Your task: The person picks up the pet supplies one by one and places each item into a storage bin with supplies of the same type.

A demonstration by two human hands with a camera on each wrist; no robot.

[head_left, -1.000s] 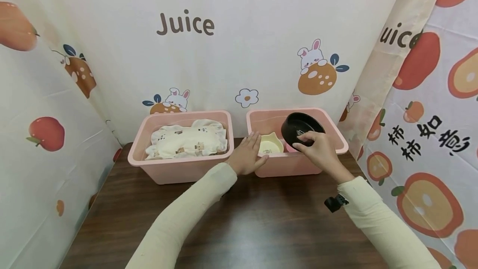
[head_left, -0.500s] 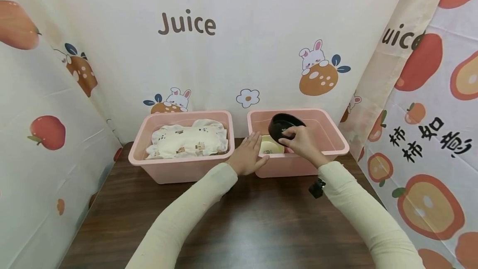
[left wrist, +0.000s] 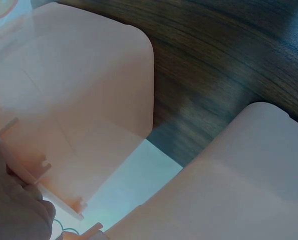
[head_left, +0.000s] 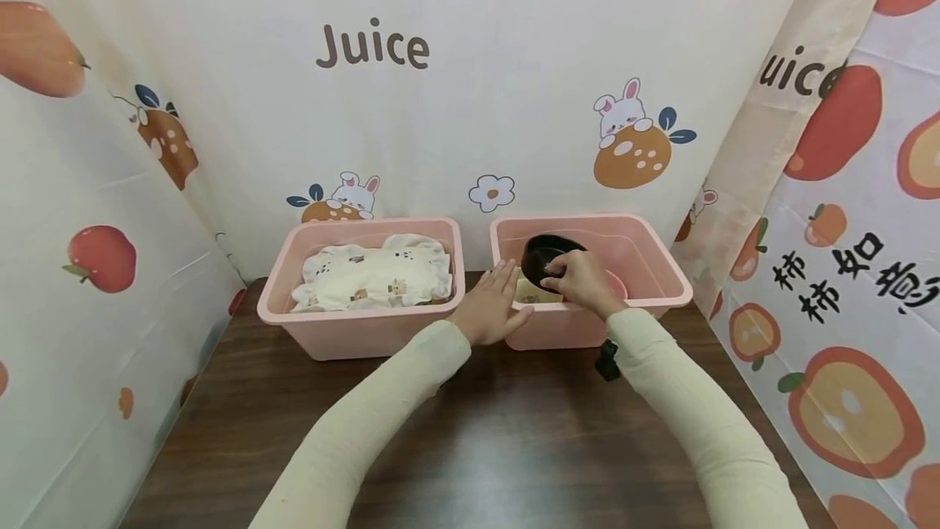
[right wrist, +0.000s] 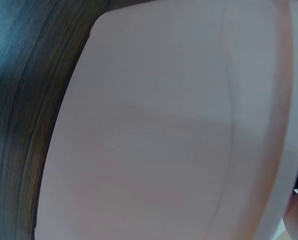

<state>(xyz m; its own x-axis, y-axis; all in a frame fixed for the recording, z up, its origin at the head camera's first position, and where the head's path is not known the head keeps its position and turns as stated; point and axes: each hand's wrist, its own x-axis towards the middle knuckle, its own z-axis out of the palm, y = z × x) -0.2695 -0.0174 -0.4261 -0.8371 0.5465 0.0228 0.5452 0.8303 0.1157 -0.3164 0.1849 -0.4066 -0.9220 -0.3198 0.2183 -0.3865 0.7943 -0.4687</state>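
In the head view my right hand [head_left: 585, 282] pinches a black bowl [head_left: 541, 255] by its near side, low inside the right pink bin [head_left: 664, 280]. The bowl is tilted and covers part of a yellow dish [head_left: 530, 292]; whether they touch I cannot tell. A pink round dish [head_left: 618, 286] shows partly behind my right hand. My left hand [head_left: 486, 305] rests on the left rim of that bin, fingers extended. The left wrist view shows this hand [left wrist: 16, 200] at the bin's rim. In the right wrist view the bin's outer wall [right wrist: 154, 125] hides most of the work.
A second pink bin [head_left: 360, 333] stands to the left, with a frilled cream cloth cushion [head_left: 374, 274] inside. Both bins stand on a dark wooden table [head_left: 507, 439] against a printed curtain [head_left: 455, 104]. Another curtain [head_left: 830, 268] borders the right side.
My right hand has carried the black bowl leftward and lower in the right bin, over the yellow dish. The pink dish now shows more. My left hand has stayed on the rim.
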